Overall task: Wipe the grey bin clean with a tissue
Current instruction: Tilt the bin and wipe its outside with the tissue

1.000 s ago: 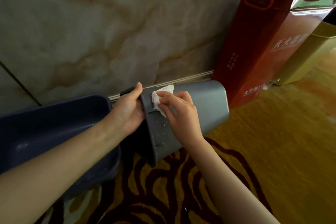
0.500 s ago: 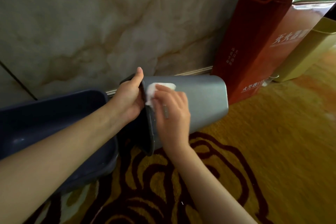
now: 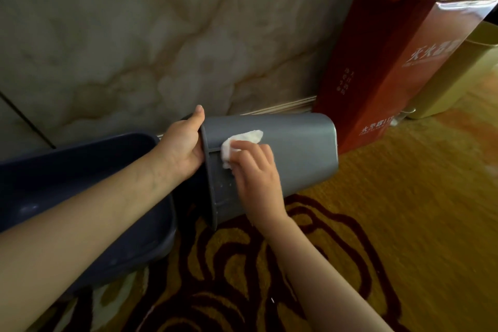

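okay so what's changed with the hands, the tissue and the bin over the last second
The right hand slid the tissue along the bin's side, from by the rim out toward the base, so more tissue now shows beyond the fingers. The bin was also lifted a little. Unchanged: the left hand keeps its grip on the rim, the bin stays tipped on its side over the carpet, and the tissue stays pressed to it.

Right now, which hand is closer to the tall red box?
The right hand. It presses the tissue on the grey bin's side, nearer the tall red box; the left hand grips the bin's rim, farther away.
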### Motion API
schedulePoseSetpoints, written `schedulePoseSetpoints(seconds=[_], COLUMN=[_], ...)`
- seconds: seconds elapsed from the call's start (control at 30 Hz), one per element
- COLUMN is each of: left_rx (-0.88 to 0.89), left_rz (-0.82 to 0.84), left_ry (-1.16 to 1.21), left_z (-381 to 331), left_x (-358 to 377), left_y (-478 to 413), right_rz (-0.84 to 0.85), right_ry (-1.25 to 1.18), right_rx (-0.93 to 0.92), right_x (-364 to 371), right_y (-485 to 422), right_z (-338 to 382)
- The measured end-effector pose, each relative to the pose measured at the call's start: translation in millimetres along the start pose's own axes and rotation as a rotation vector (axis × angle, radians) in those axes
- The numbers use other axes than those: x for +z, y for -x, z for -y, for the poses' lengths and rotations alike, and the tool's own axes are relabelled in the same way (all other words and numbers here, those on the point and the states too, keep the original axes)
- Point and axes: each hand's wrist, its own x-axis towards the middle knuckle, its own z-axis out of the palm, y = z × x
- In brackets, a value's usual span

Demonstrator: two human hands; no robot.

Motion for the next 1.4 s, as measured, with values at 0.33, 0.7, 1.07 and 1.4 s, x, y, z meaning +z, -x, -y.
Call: schedulePoseSetpoints(seconds=[0.33,0.7,1.07,1.4], left_rx=[0.013,0.027,0.049,0.111], left_rz=[0.008,-0.111,-0.097,-0.115], left_ry=[-0.008,-0.093,-0.221,-0.311], left_z=[-6.2,-18.0,-22.2,-16.5], left_x=[9.0,-4.2,-6.0,-5.8], left_y=[-6.8,-16.8,-22.7,-30.7], right_rz=[-0.087,-0.199,-0.400,-0.299], right_ry=[-0.023,0.049,0.117,0.136], right_rx=[0.064,0.337,0.529,0.370], right_x=[-10.2,-31.2,-52.9,-31.4], right_y=[-4.8,-4.6,-23.4,-27.1], right_z=[5.7,-62.6,-78.6,-67.6])
